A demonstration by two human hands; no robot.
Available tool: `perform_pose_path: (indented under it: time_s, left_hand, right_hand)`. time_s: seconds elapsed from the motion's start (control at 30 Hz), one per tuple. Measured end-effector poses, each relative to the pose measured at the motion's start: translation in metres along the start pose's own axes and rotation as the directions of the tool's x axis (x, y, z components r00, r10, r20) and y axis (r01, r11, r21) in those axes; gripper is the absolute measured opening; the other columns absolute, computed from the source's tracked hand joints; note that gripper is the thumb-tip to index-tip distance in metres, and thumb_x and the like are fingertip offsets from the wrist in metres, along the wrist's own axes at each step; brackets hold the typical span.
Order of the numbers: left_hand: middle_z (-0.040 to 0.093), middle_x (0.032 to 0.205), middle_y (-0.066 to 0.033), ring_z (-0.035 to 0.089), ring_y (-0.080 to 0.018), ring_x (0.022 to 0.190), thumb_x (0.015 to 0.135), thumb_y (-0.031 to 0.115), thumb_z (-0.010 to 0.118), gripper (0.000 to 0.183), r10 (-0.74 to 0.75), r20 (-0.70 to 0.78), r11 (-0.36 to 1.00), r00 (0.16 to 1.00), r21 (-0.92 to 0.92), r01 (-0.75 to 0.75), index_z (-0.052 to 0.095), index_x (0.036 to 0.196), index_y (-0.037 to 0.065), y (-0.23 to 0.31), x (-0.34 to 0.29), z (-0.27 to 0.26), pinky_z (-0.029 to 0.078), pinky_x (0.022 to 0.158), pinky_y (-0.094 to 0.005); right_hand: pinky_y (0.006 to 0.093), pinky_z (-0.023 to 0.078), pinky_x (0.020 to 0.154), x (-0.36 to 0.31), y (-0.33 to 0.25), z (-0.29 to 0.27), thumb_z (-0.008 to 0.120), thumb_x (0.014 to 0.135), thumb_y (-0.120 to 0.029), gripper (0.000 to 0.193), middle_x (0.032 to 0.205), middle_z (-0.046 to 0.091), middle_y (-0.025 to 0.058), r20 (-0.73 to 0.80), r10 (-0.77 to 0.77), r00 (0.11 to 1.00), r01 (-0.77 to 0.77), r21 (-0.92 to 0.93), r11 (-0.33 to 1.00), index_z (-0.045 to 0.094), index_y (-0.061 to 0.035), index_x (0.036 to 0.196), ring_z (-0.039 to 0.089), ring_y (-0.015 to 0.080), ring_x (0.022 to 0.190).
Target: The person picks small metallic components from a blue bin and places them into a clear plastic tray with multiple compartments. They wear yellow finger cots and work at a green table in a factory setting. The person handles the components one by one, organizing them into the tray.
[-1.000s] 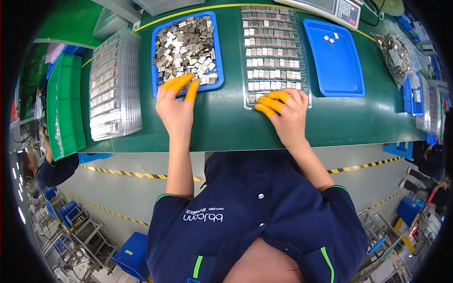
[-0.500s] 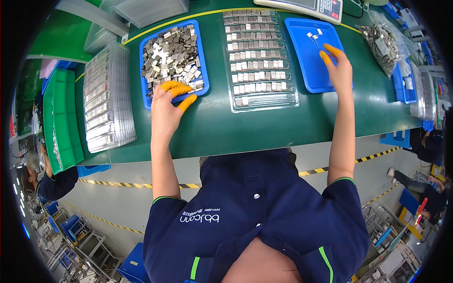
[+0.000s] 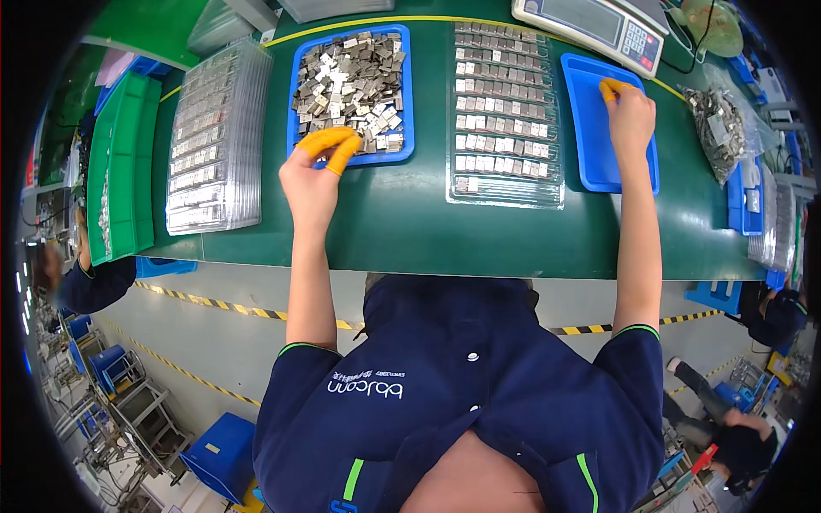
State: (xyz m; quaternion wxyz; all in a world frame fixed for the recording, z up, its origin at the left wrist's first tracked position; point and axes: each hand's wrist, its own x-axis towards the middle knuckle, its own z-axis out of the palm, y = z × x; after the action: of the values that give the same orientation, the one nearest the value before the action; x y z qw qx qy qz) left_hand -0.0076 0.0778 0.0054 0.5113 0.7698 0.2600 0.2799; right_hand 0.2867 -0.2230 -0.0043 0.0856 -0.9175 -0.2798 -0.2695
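Observation:
My left hand (image 3: 313, 175), with yellow finger cots, is at the near edge of a blue tray (image 3: 408, 103). That tray is heaped with small silvery metal connectors (image 3: 351, 81). Its thumb and fingertips come together by the rim; whatever is between them is too small to make out. Over the right blue tray (image 3: 599, 162), my right hand (image 3: 631, 121) has its yellow-capped thumb and finger pressed together, and the fingertips hide what they pinch. Between the trays lies a clear plastic blister tray (image 3: 505, 184) with rows of connectors; its nearest row is mostly unfilled.
Stacked blister trays (image 3: 214, 145) and a green bin (image 3: 124, 162) stand at the left. A scale (image 3: 590, 26) is at the back right, beside a plastic bag of metal parts (image 3: 717, 128). Other people (image 3: 744, 445) are beyond the table.
My right thumb and finger have closed together, and the small white-headed pieces in that tray no longer show. My left fingertips have drawn together at the tray's edge. The whole view has shifted.

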Motion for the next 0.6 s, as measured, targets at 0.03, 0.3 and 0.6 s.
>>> perform_pose_path:
  time_s: [0.03,0.3,0.6]
  left_hand:
    - [0.066,0.090,-0.0116,0.064,-0.0158,0.081,0.078,0.003,0.068,0.020,-0.072,-0.055,0.977,0.996,-0.204,0.059,0.065,0.096,-0.005,0.001,-0.002,0.002,0.052,0.073,-0.0258]
    - [0.065,0.093,-0.0158,0.064,-0.0188,0.082,0.079,0.002,0.065,0.030,-0.218,0.297,0.811,0.930,-0.474,0.342,0.058,0.107,-0.009,0.041,-0.022,0.042,0.052,0.077,-0.0271]
    - [0.066,0.093,-0.0117,0.065,-0.0177,0.082,0.079,0.003,0.066,0.027,-0.194,0.548,0.661,0.813,-0.540,0.522,0.060,0.104,-0.005,0.044,-0.046,0.083,0.052,0.071,-0.0261]
  right_hand:
    - [0.0341,0.045,0.070,0.000,-0.005,-0.010,0.065,0.078,-0.017,0.018,0.082,0.067,0.0115,0.003,0.033,0.999,-0.033,-0.055,0.998,0.069,-0.0052,0.091,0.062,0.0241,0.074]
    - [0.0250,0.049,0.072,-0.055,-0.109,-0.099,0.059,0.085,-0.002,0.020,0.096,0.064,0.0116,0.373,0.234,0.898,-0.382,0.924,-0.007,0.061,0.0066,0.103,0.064,0.0182,0.080]
    - [0.0278,0.052,0.082,-0.094,-0.156,-0.104,0.059,0.083,0.003,0.025,0.104,0.063,0.0143,0.623,0.111,0.775,-0.569,0.763,-0.308,0.056,0.0083,0.107,0.063,0.0201,0.091]
